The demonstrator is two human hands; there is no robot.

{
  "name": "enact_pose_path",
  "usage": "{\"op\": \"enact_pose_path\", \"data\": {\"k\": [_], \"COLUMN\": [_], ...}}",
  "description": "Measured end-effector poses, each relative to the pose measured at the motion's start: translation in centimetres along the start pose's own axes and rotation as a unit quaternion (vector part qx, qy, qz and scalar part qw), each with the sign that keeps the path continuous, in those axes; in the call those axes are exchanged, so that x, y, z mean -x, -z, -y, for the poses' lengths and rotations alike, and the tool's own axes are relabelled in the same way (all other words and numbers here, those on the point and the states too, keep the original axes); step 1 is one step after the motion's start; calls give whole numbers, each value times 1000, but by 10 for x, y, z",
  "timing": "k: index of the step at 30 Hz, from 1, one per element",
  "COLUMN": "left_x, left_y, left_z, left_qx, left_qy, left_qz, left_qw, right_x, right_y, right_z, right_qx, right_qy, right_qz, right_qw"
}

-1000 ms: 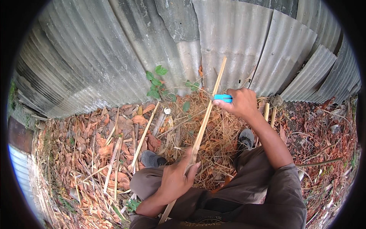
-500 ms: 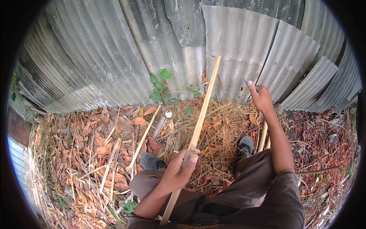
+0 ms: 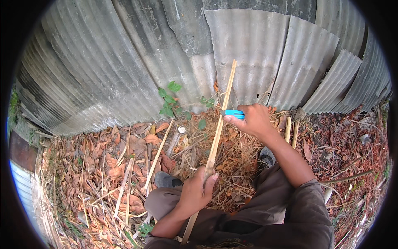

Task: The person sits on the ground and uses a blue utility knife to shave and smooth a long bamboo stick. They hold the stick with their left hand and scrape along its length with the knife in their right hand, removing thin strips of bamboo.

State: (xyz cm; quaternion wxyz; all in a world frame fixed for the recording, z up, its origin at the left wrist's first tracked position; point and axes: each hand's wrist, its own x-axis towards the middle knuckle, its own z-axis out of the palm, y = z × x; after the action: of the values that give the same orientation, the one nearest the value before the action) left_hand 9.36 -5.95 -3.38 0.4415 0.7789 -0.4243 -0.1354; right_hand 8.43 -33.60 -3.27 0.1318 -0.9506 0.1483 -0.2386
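Observation:
My left hand (image 3: 195, 193) is closed around the lower part of a long, pale wooden strip (image 3: 217, 135). The strip slants from beside my lap up and away toward the metal wall, its far end raised. In my right hand (image 3: 256, 120) is a bright blue box cutter (image 3: 235, 113), gripped with the thumb along its near side. Its dark tip points left and meets the strip, or nearly so, in the upper half; whether the blade bites into the wood cannot be made out.
Overlapping corrugated metal sheets (image 3: 244, 45) form a wall ahead. Dry leaves (image 3: 112, 149) and straw cover the ground. Other pale strips (image 3: 159, 155) lie at the left, and poles (image 3: 287, 129) at the right. A green plant (image 3: 168, 101) grows against the wall. My shoes (image 3: 166, 180) flank the straw.
My right hand has swung left and down from the wall side, bringing the box cutter to the strip. The left hand keeps its hold. The view has shifted slightly.

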Motion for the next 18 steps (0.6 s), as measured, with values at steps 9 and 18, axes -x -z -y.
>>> {"op": "enact_pose_path", "data": {"k": [9,18], "left_x": [21,31], "left_y": [6,0], "left_z": [6,-18], "left_qx": [-199,-65], "left_qy": [-21,-14], "left_qz": [65,187], "left_qw": [978,980], "right_x": [-15,-25], "right_y": [7,6], "right_z": [-27,-161], "right_qx": [39,-59], "right_qy": [-47,-388], "right_qz": [-9,-102], "right_qw": [998,914]}}
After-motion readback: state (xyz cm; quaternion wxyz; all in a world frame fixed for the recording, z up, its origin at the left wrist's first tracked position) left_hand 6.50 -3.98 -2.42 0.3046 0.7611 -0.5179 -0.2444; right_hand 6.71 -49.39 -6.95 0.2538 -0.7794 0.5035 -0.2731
